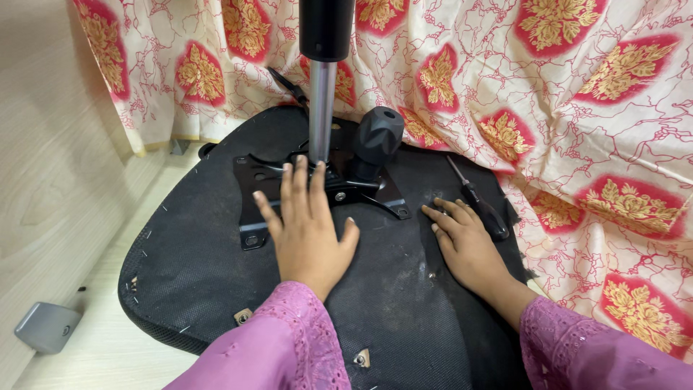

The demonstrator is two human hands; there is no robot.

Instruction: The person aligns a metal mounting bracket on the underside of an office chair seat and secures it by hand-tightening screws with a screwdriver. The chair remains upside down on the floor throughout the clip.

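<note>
gas cylinder [326, 43] cropped above, sleeves [274, 347] cut below

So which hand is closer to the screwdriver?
Right. The right hand lies flat beside the screwdriver, fingertips nearly touching; the left hand rests on the metal plate, farther off.
</note>
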